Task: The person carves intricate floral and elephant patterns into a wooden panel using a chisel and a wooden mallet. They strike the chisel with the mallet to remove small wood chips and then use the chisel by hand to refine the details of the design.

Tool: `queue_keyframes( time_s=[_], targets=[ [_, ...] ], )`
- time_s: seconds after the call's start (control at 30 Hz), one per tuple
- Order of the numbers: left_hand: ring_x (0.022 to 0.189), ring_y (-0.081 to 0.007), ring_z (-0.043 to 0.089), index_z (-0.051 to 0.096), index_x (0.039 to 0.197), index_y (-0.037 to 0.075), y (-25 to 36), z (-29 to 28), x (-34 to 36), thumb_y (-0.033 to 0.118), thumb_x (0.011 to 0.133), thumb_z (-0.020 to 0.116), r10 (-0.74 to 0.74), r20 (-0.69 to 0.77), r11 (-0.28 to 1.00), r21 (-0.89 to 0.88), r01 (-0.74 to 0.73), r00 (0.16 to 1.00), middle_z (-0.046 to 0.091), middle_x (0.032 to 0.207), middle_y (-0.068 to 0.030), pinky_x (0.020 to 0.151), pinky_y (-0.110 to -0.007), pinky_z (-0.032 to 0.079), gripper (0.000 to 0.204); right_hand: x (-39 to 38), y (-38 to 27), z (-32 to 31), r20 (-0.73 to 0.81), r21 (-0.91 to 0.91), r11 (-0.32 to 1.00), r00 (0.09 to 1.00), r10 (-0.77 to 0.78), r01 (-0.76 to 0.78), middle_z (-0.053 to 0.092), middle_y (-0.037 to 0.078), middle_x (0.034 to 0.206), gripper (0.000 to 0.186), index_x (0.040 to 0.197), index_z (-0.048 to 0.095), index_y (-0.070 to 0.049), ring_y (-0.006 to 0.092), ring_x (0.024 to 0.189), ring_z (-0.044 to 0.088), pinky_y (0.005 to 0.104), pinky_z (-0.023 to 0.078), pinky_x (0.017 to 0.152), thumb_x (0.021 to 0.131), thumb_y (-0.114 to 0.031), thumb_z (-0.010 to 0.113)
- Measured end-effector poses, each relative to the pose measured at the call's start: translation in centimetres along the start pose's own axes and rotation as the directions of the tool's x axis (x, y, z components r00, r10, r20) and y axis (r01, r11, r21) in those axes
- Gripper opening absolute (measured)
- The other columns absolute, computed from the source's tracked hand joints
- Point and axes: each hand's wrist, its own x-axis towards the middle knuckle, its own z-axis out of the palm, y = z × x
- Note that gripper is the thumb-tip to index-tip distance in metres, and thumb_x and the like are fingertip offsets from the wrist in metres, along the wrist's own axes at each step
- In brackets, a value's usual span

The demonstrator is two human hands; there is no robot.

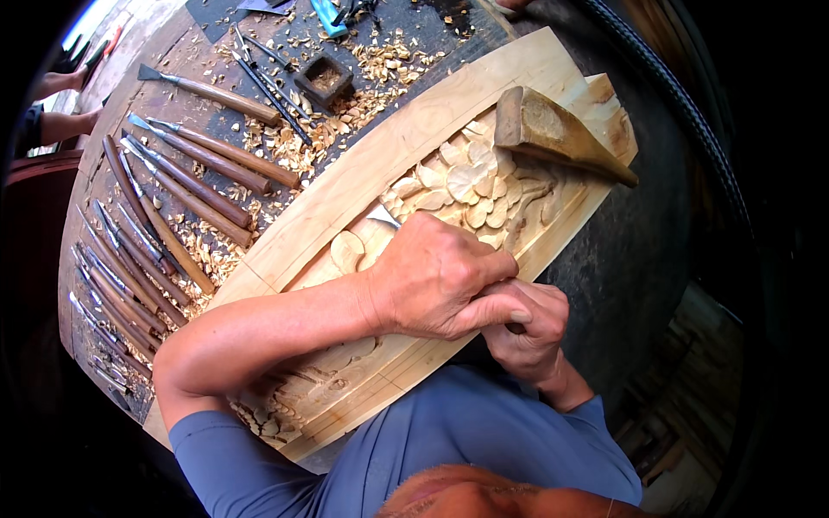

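My left hand (432, 272) is closed around a carving chisel, whose bright blade (382, 216) shows past the fingers and rests at the carved surface. My right hand (534, 332) is closed at the chisel's wooden handle end, pressed against my left hand. Most of the handle is hidden by my fingers. Beneath them lies a long pale wooden board (319, 194), set at a slant and carved in relief with rounded petal or leaf shapes (475, 186). My left forearm crosses the board. A wooden mallet (553, 129) lies on its far right part.
Several wooden-handled chisels (199, 164) lie in rows on the dark table at the left. Wood shavings (389, 65) are scattered around a small square dark box (325, 79) and some thin tools. A braided cable (682, 95) curves along the right. Another person's limbs (62, 125) show at far left.
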Motion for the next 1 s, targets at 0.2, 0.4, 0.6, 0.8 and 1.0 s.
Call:
queue_keyframes(
  time_s=[0.2, 0.4, 0.6, 0.8, 1.0],
  targets=[
    [0.057, -0.0352, 0.068, 0.068, 0.079, 0.012, 0.0, 0.8, 0.2, 0.056, 0.102, 0.069, -0.054, -0.047, 0.999, 0.000, 0.054, 0.997, 0.064, 0.061, -0.0107, 0.051, -0.047, 0.050, 0.050, -0.3, 0.6, 0.4, -0.025, -0.011, 1.000, 1.000, 0.001, -0.002, 0.063, 0.010, 0.071, 0.016, 0.087, 0.070, -0.004, 0.0311, 0.060, 0.068, 0.0398, 0.050, 0.054, 0.080, 0.005, 0.081],
    [0.058, -0.0337, 0.070, 0.070, 0.076, 0.012, 0.3, 0.8, 0.5, 0.053, 0.100, 0.071, -0.092, -0.074, 0.995, 0.031, 0.095, 0.993, 0.066, 0.061, -0.0116, 0.051, -0.046, 0.050, 0.048, 0.0, 1.5, 0.5, -0.040, 0.008, 0.998, 0.997, -0.061, 0.061, 0.062, 0.010, 0.071, 0.019, 0.084, 0.067, -0.004, 0.0307, 0.059, 0.067, 0.0403, 0.050, 0.054, 0.078, 0.005, 0.083],
    [0.056, -0.0335, 0.069, 0.070, 0.075, 0.012, 0.4, 1.1, 0.5, 0.053, 0.100, 0.071, -0.108, -0.110, 0.994, 0.021, 0.111, 0.988, 0.065, 0.059, -0.0128, 0.051, -0.045, 0.051, 0.049, -0.4, 2.4, 0.3, -0.017, 0.018, 0.995, 0.995, -0.101, 0.101, 0.068, 0.010, 0.077, 0.017, 0.090, 0.072, 0.001, 0.0309, 0.063, 0.069, 0.0389, 0.051, 0.057, 0.076, 0.006, 0.079],
    [0.054, -0.0348, 0.068, 0.070, 0.075, 0.011, 0.4, 1.6, 0.8, 0.055, 0.103, 0.068, -0.113, -0.170, 0.993, 0.024, 0.119, 0.979, 0.064, 0.057, -0.0138, 0.050, -0.046, 0.051, 0.052, 0.3, 3.2, 0.9, -0.053, 0.016, 0.985, 0.984, -0.171, 0.172, 0.064, 0.009, 0.072, 0.022, 0.085, 0.066, -0.003, 0.0299, 0.060, 0.068, 0.0401, 0.050, 0.053, 0.075, 0.005, 0.084],
    [0.060, -0.0300, 0.067, 0.070, 0.091, 0.010, 0.9, 0.7, 0.7, 0.058, 0.102, 0.068, 0.087, -0.232, 0.991, 0.123, -0.059, 0.969, 0.063, 0.066, -0.0083, 0.053, -0.043, 0.050, 0.050, 0.9, 3.1, -0.4, 0.025, -0.161, 0.934, 0.947, -0.320, 0.320, 0.067, 0.009, 0.078, 0.017, 0.089, 0.069, -0.004, 0.0278, 0.062, 0.068, 0.0392, 0.050, 0.052, 0.080, 0.001, 0.083]
  ],
)
